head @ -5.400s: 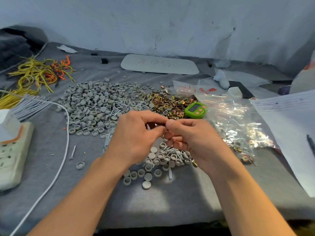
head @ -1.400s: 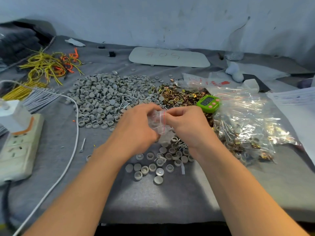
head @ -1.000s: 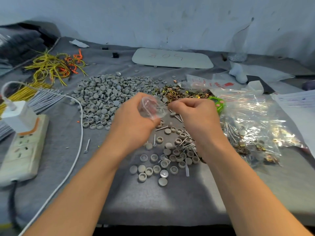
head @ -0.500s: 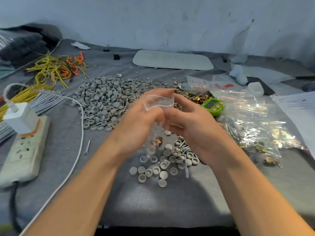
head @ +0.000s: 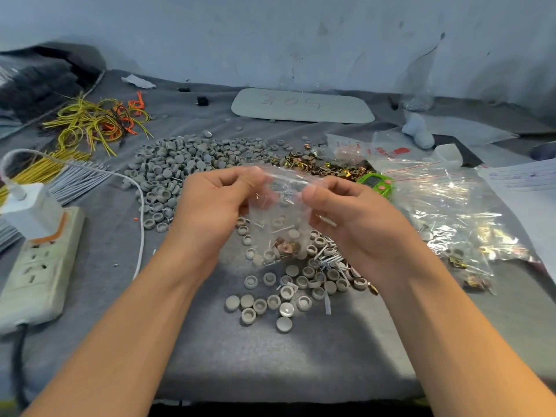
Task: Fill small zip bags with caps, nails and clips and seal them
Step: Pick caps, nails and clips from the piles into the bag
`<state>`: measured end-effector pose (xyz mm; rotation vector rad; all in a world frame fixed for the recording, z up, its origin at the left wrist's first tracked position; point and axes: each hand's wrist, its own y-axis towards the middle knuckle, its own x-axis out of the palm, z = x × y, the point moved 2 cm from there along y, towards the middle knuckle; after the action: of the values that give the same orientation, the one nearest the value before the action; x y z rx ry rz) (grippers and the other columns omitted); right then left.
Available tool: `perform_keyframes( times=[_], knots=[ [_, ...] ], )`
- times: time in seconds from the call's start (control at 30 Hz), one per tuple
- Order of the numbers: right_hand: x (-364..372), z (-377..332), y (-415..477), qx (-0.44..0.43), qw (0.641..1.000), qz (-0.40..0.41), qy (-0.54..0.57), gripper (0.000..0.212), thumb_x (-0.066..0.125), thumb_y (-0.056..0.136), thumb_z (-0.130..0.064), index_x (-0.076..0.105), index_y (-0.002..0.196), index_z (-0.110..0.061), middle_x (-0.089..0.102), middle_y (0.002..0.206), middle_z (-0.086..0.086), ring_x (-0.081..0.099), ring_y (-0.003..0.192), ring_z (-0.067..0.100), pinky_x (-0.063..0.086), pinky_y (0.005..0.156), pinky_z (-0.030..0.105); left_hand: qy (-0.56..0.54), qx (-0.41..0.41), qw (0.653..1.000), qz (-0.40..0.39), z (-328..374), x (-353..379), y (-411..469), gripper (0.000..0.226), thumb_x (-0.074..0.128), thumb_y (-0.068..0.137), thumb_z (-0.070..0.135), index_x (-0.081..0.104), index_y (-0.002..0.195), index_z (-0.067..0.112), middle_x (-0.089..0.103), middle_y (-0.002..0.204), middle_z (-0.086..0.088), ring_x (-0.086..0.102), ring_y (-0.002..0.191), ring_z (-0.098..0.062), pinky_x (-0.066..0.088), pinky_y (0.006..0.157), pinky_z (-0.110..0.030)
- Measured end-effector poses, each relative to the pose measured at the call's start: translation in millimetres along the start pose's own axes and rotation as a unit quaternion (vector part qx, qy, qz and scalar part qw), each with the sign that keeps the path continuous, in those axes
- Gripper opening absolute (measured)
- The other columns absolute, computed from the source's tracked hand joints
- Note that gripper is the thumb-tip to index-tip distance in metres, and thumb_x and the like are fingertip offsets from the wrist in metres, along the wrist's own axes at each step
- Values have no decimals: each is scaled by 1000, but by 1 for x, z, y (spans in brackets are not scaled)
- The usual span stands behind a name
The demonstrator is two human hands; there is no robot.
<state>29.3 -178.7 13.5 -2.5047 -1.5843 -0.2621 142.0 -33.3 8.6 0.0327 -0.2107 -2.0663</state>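
Note:
A small clear zip bag [head: 278,224] hangs upright between my hands above the table. My left hand [head: 210,215] pinches its top left corner and my right hand [head: 355,218] pinches its top right corner. At the bag's bottom lie grey caps, a few nails and brassy clips. Below it a small heap of loose grey caps [head: 288,284] and nails [head: 329,260] lies on the grey cloth. A big pile of grey caps [head: 186,173] spreads behind my left hand, and gold clips [head: 319,168] lie behind the bag.
Filled clear bags [head: 451,212] pile up at the right, beside a green timer [head: 376,183] and white paper [head: 529,194]. A power strip [head: 39,266] with a charger and white cable lies at the left. Yellow and orange wires [head: 93,124] and a white board [head: 301,105] sit further back.
My hands have spread apart along the bag's top edge. The bag now hangs stretched between them, a little lower than half a second ago.

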Motion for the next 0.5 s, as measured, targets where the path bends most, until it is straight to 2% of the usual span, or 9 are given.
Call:
perform_keyframes(
  times=[0.1, 0.23, 0.4, 0.5],
  knots=[
    [-1, 0, 0, -2, 998, 65, 8, 11, 83, 64, -17, 72, 61, -19, 65, 73, 3, 54, 73, 19, 47, 83, 34, 1, -1, 1000, 11, -1, -3, 1, 15, 69, 92, 25, 82, 87, 18, 79, 81, -9, 77, 74, -16, 55, 62, -17],
    [-3, -1, 1, -1, 995, 100, 28, 19, 78, 83, -7, 75, 68, -17, 69, 69, -1, 56, 67, 12, 48, 81, 31, 0, 9, 1000, 21, 2, -3, -1, 19, 72, 77, 40, 84, 77, 25, 78, 75, -6, 76, 73, -10, 52, 62, -12],
    [-2, 0, 2, 11, 996, 85, 29, 17, 74, 90, -8, 73, 74, -15, 67, 68, -1, 54, 65, 12, 48, 72, 26, -19, 36, 997, 62, 7, -4, -2, 3, 80, 66, 30, 82, 67, 28, 76, 69, -1, 74, 64, -13, 55, 61, -17],
    [0, 0, 3, 10, 994, 103, 35, 20, 74, 90, -6, 74, 71, -15, 66, 66, -1, 55, 63, 12, 49, 70, 26, -20, 35, 997, 68, 5, -4, -2, 16, 81, 77, 18, 80, 64, 27, 75, 66, 0, 73, 61, -11, 54, 60, -16]
  ],
)
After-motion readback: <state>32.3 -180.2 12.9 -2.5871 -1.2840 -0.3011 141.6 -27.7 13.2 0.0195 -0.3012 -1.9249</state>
